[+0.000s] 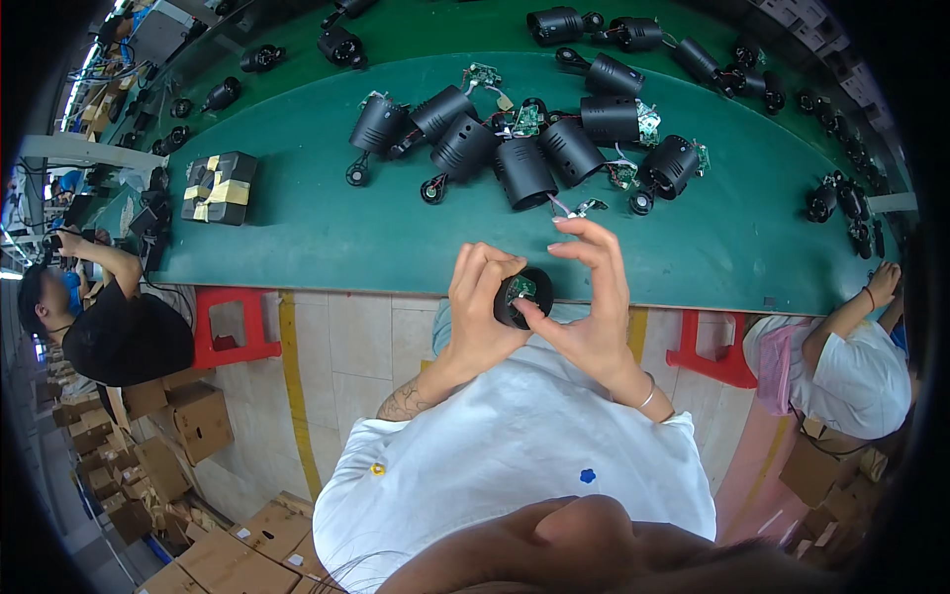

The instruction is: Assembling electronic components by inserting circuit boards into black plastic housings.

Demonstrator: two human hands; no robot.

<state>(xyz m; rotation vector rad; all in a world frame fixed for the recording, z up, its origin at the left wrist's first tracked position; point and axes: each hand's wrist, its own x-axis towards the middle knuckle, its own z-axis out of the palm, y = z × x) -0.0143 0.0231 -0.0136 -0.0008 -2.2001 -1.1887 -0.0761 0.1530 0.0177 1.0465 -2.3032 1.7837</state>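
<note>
My left hand is wrapped round a black cylindrical housing, held upright near the table's front edge. Inside its open top shows a small green circuit board. The thumb of my right hand presses at the board by the rim, while its other fingers are stretched and spread, holding nothing. Beyond my hands lies a cluster of similar black housings, several with circuit boards hanging out on wires. The lower part of the housing is hidden by my hands.
A black block with yellow tape rests at the left of the green table. More black housings lie on the green strip behind. Co-workers sit at left and right, near red stools. Cardboard boxes stand on the floor.
</note>
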